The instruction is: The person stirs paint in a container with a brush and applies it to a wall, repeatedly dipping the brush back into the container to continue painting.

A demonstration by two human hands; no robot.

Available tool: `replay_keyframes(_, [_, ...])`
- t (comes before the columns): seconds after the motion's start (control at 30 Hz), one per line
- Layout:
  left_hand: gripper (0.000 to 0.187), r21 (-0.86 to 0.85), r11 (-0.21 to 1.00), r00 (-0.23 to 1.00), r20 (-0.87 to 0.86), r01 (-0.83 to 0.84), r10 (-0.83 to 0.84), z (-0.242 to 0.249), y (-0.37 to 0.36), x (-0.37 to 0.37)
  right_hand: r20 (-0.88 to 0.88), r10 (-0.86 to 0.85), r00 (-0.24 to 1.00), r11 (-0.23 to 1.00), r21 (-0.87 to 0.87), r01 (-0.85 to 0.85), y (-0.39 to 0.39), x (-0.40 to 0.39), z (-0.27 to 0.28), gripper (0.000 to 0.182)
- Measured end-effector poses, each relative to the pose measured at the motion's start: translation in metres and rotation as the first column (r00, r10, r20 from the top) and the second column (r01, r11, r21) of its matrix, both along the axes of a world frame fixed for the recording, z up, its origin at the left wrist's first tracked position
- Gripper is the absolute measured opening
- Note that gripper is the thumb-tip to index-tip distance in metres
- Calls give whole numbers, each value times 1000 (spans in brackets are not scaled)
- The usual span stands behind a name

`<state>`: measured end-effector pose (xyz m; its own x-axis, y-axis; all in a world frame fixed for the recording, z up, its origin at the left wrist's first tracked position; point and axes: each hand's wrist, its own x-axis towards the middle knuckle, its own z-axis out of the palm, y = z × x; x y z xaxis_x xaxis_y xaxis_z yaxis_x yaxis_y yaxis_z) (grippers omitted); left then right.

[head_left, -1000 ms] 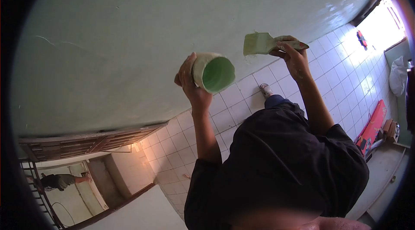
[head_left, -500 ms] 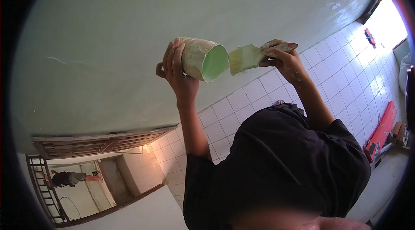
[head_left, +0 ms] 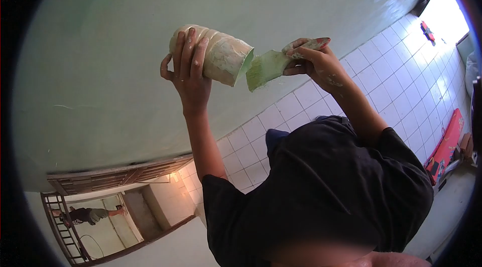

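My left hand grips a cut-off plastic bottle, its ribbed outside smeared with pale dried paint. Light green paint coats the inside of its mouth, which faces right toward my other hand. In my right hand, a wide paintbrush is pinched near the base of its paint-spattered handle, whose tip is red. The bristles are covered in wet green paint and hang right at the bottle's rim. Dried paint specks mark both hands.
A pale green wall fills the upper left. White floor tiles run below it toward a bright doorway. A red-covered board lies at right. Beyond the opening at lower left, another person is near a ladder-like frame.
Both hands have shifted left and slightly up with the bottle and paintbrush. The bottle's mouth has turned further from view, and the bristles look greener and now hang lower beside the rim.
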<state>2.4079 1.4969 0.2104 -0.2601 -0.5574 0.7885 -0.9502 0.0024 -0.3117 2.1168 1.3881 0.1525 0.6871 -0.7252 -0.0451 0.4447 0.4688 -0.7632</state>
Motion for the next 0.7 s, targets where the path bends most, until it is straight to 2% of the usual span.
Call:
replay_keyframes(0.17, [58,29,999,997,69,19,-21,8,-18,-8,-49,-12,999,999,-39,10,-13,-9,9,25])
replay_keyframes(0.4, [51,85,995,987,148,46,-58,7,-32,-9,-23,-16,1000,1000,-22,16,-23,-5,4,27])
replay_keyframes(0.53, [54,73,997,991,125,40,-49,8,-35,-9,-23,-56,998,998,10,56,-26,-4,-5,27])
replay_keyframes(0.7, [56,-42,996,993,98,76,-72,8,-41,-13,-39,-34,999,999,24,35,-35,-8,-9,28])
